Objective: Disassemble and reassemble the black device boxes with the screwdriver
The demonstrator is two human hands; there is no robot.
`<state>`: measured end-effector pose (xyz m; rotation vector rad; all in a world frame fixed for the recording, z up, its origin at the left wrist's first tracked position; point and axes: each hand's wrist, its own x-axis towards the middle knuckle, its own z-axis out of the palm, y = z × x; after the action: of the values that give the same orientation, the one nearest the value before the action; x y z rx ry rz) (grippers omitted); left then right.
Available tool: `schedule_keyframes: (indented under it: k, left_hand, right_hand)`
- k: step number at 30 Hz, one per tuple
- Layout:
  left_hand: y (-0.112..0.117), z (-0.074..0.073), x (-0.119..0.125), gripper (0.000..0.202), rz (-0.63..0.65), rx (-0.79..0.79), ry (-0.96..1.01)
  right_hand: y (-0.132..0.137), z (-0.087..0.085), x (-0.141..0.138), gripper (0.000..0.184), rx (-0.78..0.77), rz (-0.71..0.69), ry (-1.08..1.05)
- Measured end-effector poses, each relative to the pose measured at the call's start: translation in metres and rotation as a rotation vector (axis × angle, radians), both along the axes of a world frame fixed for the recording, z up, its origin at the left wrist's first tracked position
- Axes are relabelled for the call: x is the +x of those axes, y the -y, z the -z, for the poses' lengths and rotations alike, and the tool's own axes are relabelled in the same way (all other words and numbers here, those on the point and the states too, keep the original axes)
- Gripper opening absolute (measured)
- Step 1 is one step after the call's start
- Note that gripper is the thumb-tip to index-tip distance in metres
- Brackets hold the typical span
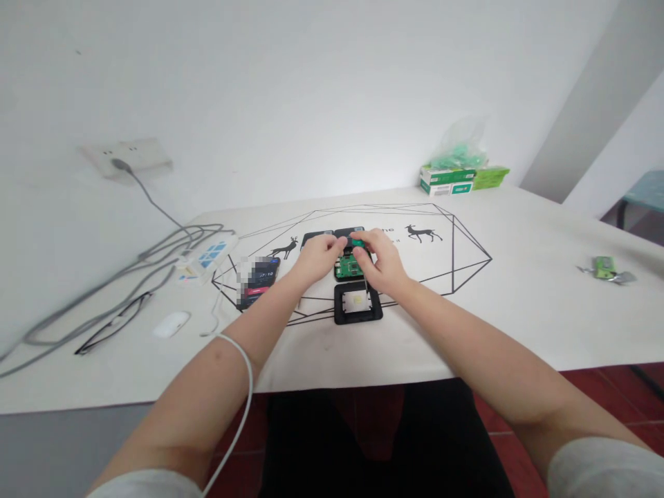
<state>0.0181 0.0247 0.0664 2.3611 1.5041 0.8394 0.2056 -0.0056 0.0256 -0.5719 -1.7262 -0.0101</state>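
Green circuit board (348,268), between both hands on the white table (519,311), just beyond a black frame (357,318). Left hand (317,259) and right hand (384,263) with fingers bent inward at a small dark piece (351,242); firm grip or mere touch, cannot tell. Could scratch the components through a skid of the thin rod (366,283) below the right hand; could also flex or crack the board through uneven fingertip pressure.

Circuit board (346,266) partly behind fingers (362,260)

the circuit board (346,268) is green, the tablecloth (511,315) black-patterned white.
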Motion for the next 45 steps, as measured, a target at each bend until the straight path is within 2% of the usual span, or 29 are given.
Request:
schedule_keyframes:
  k: [2, 4, 7, 9, 12, 15, 19, 23, 28, 33, 43, 45]
  left_hand:
    - [-0.010, -0.008, -0.002, 0.050, -0.058, 0.012, -0.102]
    - [-0.017, -0.004, -0.005, 0.044, -0.154, 0.089, -0.232]
    - [-0.019, 0.019, -0.016, 0.027, -0.256, 0.133, -0.346]
    - [-0.016, 0.038, -0.026, 0.025, -0.298, 0.145, -0.383]
    - [-0.011, 0.059, -0.041, 0.025, -0.233, 0.107, -0.450]
    - [-0.011, 0.067, -0.049, 0.030, -0.167, 0.073, -0.461]
    - [-0.014, 0.071, -0.046, 0.033, -0.161, 0.092, -0.488]
    - [-0.015, 0.074, -0.041, 0.032, -0.129, 0.068, -0.518]
    - [-0.011, 0.072, -0.039, 0.036, -0.116, 0.063, -0.567]
    - [-0.009, 0.070, -0.037, 0.038, -0.097, 0.032, -0.603]
    - [-0.011, 0.074, -0.038, 0.035, -0.133, 0.052, -0.611]
    - [-0.010, 0.073, -0.038, 0.035, -0.133, 0.055, -0.614]
  right_hand:
    - [-0.002, 0.001, 0.000, 0.021, -0.034, 0.034, -0.006]
    - [-0.005, 0.003, -0.001, 0.021, -0.063, 0.075, -0.038]
    - [-0.009, 0.006, -0.003, 0.023, -0.099, 0.112, -0.151]
    - [-0.010, 0.009, -0.006, 0.029, -0.148, 0.062, -0.252]
    - [-0.009, 0.012, -0.011, 0.038, -0.278, -0.079, -0.367]
    - [-0.005, 0.013, -0.013, 0.043, -0.367, -0.100, -0.389]
    - [0.001, 0.011, -0.010, 0.045, -0.343, -0.027, -0.366]
    - [0.004, 0.010, -0.005, 0.024, -0.274, -0.043, -0.326]
    - [0.004, 0.009, -0.002, 0.025, -0.197, 0.007, -0.273]
    - [0.003, 0.005, -0.004, 0.015, -0.086, 0.096, -0.218]
    - [0.006, -0.001, 0.000, 0.025, -0.100, 0.078, -0.218]
    - [0.006, -0.002, 0.000, 0.022, -0.085, 0.095, -0.225]
